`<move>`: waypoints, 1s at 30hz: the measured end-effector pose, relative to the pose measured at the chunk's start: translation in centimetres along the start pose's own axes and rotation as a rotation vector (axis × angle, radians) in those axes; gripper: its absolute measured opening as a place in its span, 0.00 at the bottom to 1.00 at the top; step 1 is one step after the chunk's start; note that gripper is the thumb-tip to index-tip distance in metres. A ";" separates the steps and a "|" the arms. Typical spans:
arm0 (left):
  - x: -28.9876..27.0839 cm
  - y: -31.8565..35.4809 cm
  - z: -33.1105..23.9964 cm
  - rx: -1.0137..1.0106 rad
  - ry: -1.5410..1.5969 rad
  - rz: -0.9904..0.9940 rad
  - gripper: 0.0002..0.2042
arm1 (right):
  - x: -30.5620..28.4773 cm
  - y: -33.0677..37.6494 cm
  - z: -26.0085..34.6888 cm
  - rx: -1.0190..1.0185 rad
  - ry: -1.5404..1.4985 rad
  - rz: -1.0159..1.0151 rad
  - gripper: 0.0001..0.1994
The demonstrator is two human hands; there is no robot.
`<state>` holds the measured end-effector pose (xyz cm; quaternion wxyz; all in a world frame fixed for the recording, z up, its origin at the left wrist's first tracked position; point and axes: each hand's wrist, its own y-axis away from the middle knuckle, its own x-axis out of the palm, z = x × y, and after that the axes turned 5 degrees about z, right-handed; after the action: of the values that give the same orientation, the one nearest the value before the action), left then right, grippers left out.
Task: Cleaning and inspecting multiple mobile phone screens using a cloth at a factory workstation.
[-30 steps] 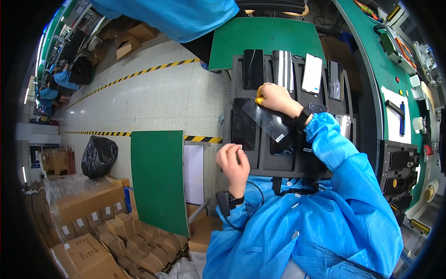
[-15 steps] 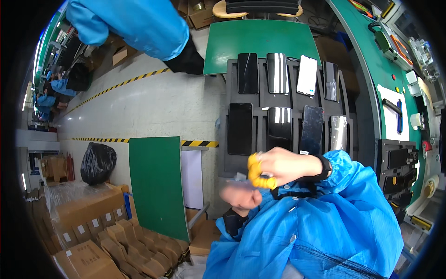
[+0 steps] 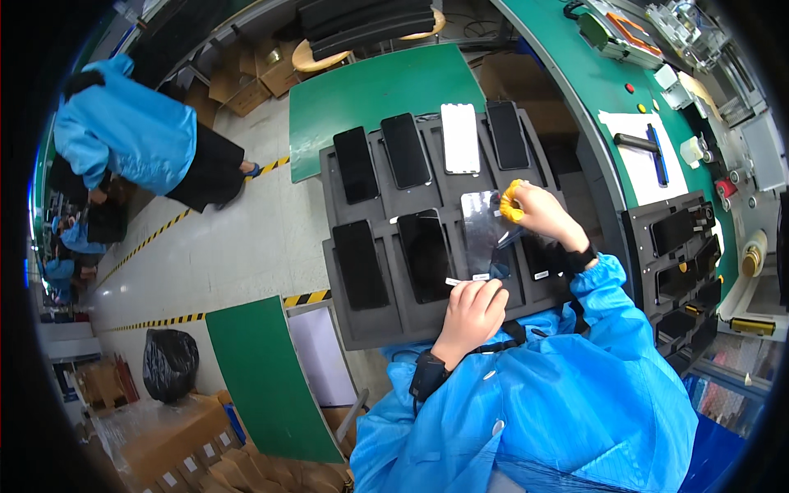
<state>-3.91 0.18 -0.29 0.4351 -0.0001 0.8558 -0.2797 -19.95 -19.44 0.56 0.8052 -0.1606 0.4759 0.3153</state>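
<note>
A grey tray [image 3: 362, 329] in front of me carries two rows of smartphones. My left hand [image 3: 472, 320], fingers bent and close together, is at the lower edge of a glossy smartphone [image 3: 483, 226] in the near row, by its small white tab [image 3: 481, 278]. My right hand [image 3: 546, 215] wears yellow finger cots [image 3: 511, 202] and is pinched at that phone's upper right side. What its fingertips grip, if anything, I cannot make out. Left of this phone lies a dark smartphone [image 3: 426, 255]; another dark one [image 3: 542, 256] lies partly under my right forearm.
A white-screened phone [image 3: 460, 138] lies in the far row. Behind the tray is a green table [image 3: 378, 86]. The green bench [image 3: 567, 57] on the right holds a blue-handled tool [image 3: 657, 154] and black fixtures [image 3: 674, 271]. Left, a person in blue [image 3: 131, 123] stands on the floor.
My hands were together before my body, the left blurred; now they are apart, both at the glossy phone. My view has turned over the tray. The person in blue is farther left.
</note>
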 end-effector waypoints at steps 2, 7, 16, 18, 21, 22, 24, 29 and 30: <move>1.0 -0.6 -0.1 -0.031 -0.006 0.054 0.13 | 0.6 -0.5 -0.5 0.046 0.090 -0.027 0.12; 3.1 -1.4 0.4 -0.221 -0.132 0.255 0.19 | 3.0 -0.6 -0.9 0.144 0.247 -0.208 0.10; 4.8 0.0 2.0 -0.260 -0.168 0.320 0.21 | 2.7 -0.8 0.4 0.113 0.272 -0.177 0.10; 4.7 0.0 2.0 -0.263 -0.182 0.287 0.21 | 3.0 -0.8 0.2 0.016 0.321 -0.200 0.09; 4.7 0.1 1.9 -0.276 -0.136 0.222 0.21 | 2.3 0.7 0.6 -0.215 0.230 -0.130 0.08; 4.7 0.2 2.0 -0.288 -0.113 0.187 0.21 | 1.9 1.6 1.1 -0.341 0.170 0.008 0.08; 5.4 2.7 2.5 -0.312 0.021 -0.172 0.27 | 0.0 4.4 3.6 -0.530 0.030 0.078 0.09; -0.1 -1.4 -0.2 -0.208 0.599 -0.106 0.38 | -2.5 10.2 7.2 -0.706 -0.360 0.187 0.12; -1.2 -1.7 0.1 -0.175 0.694 0.177 0.33 | -2.4 10.6 6.9 -0.691 -0.360 0.178 0.12</move>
<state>-3.50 -1.03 1.37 0.1398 0.1314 0.9698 -0.1503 -23.21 -8.53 6.52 0.7437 -0.3224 0.2053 0.5484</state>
